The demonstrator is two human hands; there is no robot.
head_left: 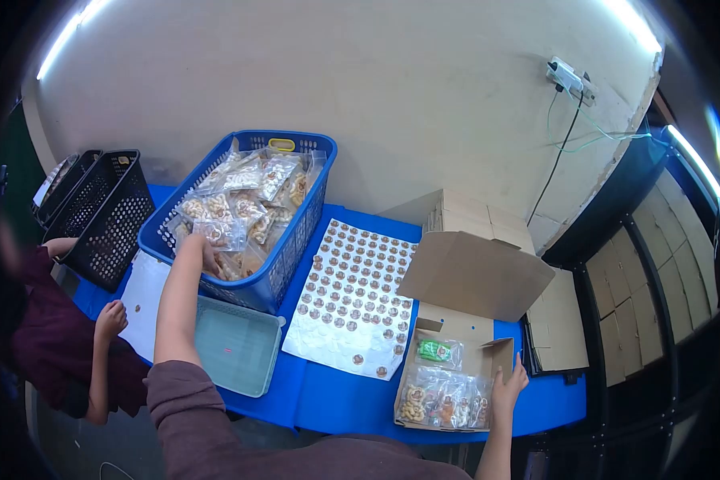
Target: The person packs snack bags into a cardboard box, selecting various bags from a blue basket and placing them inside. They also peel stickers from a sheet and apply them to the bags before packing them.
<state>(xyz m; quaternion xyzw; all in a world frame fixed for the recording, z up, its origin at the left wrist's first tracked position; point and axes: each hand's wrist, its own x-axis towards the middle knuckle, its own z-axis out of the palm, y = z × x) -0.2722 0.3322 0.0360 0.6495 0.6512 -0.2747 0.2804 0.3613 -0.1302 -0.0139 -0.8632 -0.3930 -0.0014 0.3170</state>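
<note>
The clear packets (270,178) are flat, glossy plastic pouches with pale, curved pieces inside; several bear round brown labels. They lie heaped in the blue basket (329,148), a rigid perforated plastic container with a yellow handle insert. The left hand (206,254) is lowered among the packets at the near end; its fingers are partly hidden, and whether they grip a packet cannot be determined. The right hand (507,390) is at the right wall of the open cardboard box (474,362), fingers extended, thumb apart. This box contains a green packet (435,350) at the rear and a row of clear packets in front. Between basket and box, a white label sheet (320,348) lies on the blue surface (328,408).
</note>
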